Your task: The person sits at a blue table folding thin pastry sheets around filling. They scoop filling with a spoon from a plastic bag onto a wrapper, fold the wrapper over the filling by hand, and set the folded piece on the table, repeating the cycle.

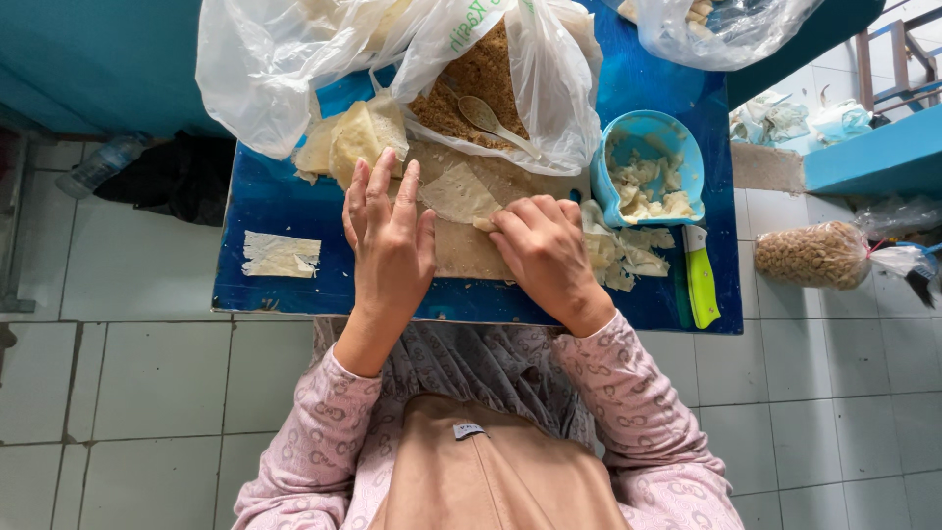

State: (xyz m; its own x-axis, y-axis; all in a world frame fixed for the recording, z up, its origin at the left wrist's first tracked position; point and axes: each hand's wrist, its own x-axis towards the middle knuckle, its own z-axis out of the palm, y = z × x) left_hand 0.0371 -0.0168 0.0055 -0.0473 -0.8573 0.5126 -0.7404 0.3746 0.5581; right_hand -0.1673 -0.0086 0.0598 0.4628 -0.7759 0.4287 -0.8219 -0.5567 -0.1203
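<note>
On the brown board [471, 257] atop the blue table [285, 201], a thin pastry wrapper [457, 196] lies half-folded. Right hand [546, 253] curled, fingertips pinching the wrapper's rolled edge. Left hand [390, 238] flat, fingers spread, pressing the wrapper's left side. Behind: plastic bag of brown crumb filling [471, 83] with spoon [493, 124]. Right: blue bowl [648, 167], green-handled knife [701, 277].

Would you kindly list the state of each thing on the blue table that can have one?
Left hand: flat, fingers spread on the wrapper.
Right hand: curled, pinching the folded wrapper edge.
Wrapper: partly folded.
Plastic bag: open, brown filling and a spoon inside.
Blue bowl: partly filled with pale pieces.
Green knife: lying flat, untouched.
</note>
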